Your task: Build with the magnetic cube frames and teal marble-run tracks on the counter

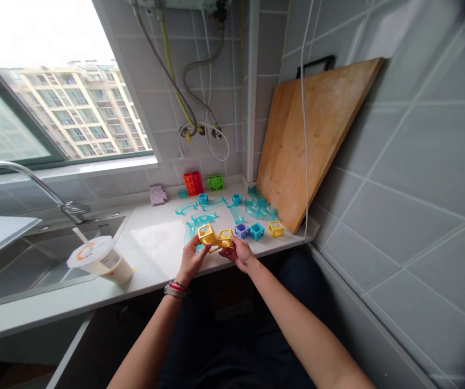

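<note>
My left hand (pixel 193 260) grips a yellow open-frame toy block (pixel 207 234) above the counter's front edge. With closed fingers, my right hand (pixel 241 253) holds a second yellow block (pixel 225 237) right beside the first. The two blocks touch or nearly touch; whether they are joined I cannot tell. Just behind my right hand stand a purple block (pixel 241 230) and a teal block (pixel 257 232). Another yellow block (pixel 276 228) sits farther right. Curved translucent teal track pieces (pixel 203 218) lie behind the hands, partly hidden by my left hand.
A lidded drink cup (pixel 110 262) with a straw stands at the left, near the sink (pixel 54 265). Red (pixel 193 184) and green (pixel 216 182) pieces are by the back wall. A wooden board (pixel 313 135) leans at the right, a white cable (pixel 304 119) hanging before it.
</note>
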`<state>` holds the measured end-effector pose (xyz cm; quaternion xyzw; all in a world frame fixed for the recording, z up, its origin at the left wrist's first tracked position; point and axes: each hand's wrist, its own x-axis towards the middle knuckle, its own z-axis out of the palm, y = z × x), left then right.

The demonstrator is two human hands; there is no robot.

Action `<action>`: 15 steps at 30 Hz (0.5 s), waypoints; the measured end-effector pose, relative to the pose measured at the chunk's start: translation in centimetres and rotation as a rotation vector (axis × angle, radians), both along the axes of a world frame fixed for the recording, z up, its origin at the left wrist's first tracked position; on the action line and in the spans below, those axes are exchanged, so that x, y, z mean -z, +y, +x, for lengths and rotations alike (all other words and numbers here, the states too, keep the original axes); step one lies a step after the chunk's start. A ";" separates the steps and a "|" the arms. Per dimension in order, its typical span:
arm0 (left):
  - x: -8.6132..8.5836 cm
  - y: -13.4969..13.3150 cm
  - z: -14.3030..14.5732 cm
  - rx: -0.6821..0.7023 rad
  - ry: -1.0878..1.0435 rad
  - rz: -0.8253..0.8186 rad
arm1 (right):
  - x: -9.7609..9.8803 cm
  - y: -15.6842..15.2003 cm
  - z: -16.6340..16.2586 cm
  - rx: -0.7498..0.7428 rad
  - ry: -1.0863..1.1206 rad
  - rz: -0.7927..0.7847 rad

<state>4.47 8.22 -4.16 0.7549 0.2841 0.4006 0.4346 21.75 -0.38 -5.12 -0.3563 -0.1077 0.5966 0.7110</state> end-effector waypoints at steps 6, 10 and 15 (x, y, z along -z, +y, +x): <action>-0.5 -0.4 0.2 0.056 0.038 0.060 | 0.0 0.5 0.4 -0.065 0.011 -0.051; -0.6 -0.8 0.4 0.123 0.027 0.082 | -0.1 0.9 0.7 -0.095 0.018 -0.085; -0.2 -0.6 0.4 0.137 -0.030 0.085 | -0.4 1.3 1.0 -0.119 0.009 -0.118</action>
